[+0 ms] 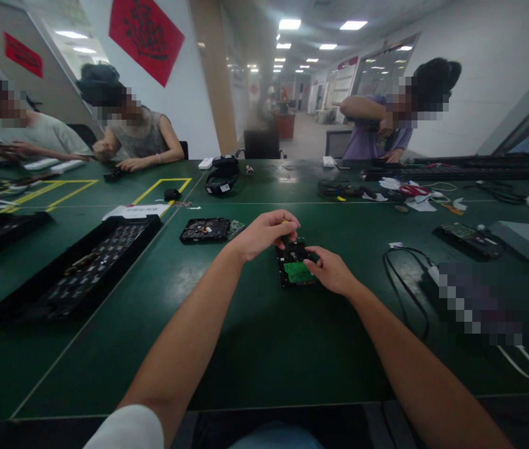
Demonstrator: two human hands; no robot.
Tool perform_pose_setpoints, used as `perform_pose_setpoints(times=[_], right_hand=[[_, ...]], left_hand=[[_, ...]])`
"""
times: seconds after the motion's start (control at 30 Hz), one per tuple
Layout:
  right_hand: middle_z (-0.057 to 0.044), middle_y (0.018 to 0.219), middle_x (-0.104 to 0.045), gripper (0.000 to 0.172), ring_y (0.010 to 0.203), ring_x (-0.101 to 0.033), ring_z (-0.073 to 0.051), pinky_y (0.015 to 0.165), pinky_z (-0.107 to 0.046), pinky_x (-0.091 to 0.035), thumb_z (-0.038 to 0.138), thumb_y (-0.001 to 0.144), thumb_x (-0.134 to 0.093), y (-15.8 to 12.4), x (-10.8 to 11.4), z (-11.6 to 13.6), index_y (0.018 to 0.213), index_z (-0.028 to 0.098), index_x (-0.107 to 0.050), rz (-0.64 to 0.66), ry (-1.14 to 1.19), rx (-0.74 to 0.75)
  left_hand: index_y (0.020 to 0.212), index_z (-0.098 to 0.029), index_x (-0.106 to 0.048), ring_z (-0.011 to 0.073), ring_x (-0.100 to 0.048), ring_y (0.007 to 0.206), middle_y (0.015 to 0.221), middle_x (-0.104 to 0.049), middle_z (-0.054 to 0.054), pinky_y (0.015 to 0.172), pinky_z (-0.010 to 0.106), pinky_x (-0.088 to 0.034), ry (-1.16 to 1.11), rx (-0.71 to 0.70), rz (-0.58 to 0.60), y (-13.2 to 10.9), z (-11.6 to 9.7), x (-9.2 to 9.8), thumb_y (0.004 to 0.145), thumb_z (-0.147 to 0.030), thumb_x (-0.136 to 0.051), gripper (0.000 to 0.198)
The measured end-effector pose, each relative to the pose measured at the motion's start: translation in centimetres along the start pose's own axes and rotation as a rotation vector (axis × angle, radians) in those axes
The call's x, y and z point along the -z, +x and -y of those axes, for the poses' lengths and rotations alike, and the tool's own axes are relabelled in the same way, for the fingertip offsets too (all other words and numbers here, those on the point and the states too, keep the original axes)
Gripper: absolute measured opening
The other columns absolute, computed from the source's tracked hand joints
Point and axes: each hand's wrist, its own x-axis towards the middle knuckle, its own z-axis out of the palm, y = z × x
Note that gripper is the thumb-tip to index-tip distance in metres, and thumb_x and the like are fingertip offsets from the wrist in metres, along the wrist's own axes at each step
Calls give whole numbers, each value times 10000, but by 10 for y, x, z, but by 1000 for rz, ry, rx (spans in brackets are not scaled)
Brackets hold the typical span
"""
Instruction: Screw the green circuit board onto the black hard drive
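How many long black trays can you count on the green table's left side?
2: one tray lies left of centre; the other tray sits farther left, cut off by the picture's edge.

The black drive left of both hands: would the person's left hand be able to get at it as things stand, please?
Probably yes: the left hand is close to the black drive, and the circuit board between them lies low, though the hand seems to grip a small tool.
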Motion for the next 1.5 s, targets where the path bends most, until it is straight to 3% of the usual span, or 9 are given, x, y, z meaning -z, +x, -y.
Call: perform_pose_setpoints(times=[0.2,0.33,0.47,0.7,0.97,1.13,1.37,1.5], right_hand=[[-15,787,-651,489,676,-599,-162,674,-308,-441,383,1019,-564,-1,1,0,1449,150,-565,9,3,1],[-15,779,-645,473,683,-603,-164,684,-313,-446,383,1022,-560,-1,0,-1,1434,151,-576,2,0,10],[-23,801,-653,471,701,-611,-167,691,-316,-454,376,1019,-568,-1,1,-1,1438,161,-577,8,-7,4],[-12,800,-646,477,685,-598,-156,682,-310,-448,382,1022,-568,-1,1,0,1447,165,-567,15,7,-17],[-15,769,-648,480,674,-595,-166,680,-312,-435,371,1011,-574,0,-1,-1,1439,151,-579,2,-1,0],[-23,786,-653,483,687,-599,-174,692,-319,-441,388,1011,-572,0,-1,-2,1433,154,-583,-5,-14,22],[-8,766,-635,488,674,-589,-167,676,-317,-438,387,1018,-565,1,0,-2,1444,150,-573,8,-14,1],[-1,760,-633,471,667,-583,-158,675,-311,-439,376,1015,-573,-1,0,0,1432,158,-581,6,-10,-9]], left_hand=[[895,-154,-726,164,-632,809,876,-660,76,603,236,-521,-111,57,-80,2,3,0,942,-524,-670,377],[953,-140,-751,196,-652,887,948,-675,101,681,297,-597,-181,78,-49,3,2,1,934,-438,-656,313],[1018,-151,-744,201,-660,939,1014,-687,105,687,288,-605,-62,68,-59,1,0,4,909,-474,-714,342],[812,-158,-646,144,-607,754,857,-654,54,602,253,-555,154,34,-188,1,-2,1,842,-451,-805,335],[981,-162,-738,198,-692,882,953,-734,102,587,237,-528,77,22,-95,-1,-7,4,907,-376,-687,232],[1021,-165,-725,227,-725,958,1035,-757,128,586,244,-539,19,34,-101,-1,-6,7,925,-361,-656,229],[836,-163,-616,144,-655,724,890,-747,93,528,215,-466,184,5,-272,0,-5,0,811,-397,-848,331],[890,-176,-592,152,-667,758,859,-726,64,564,221,-478,91,-12,-147,1,-2,-4,804,-390,-863,356]])
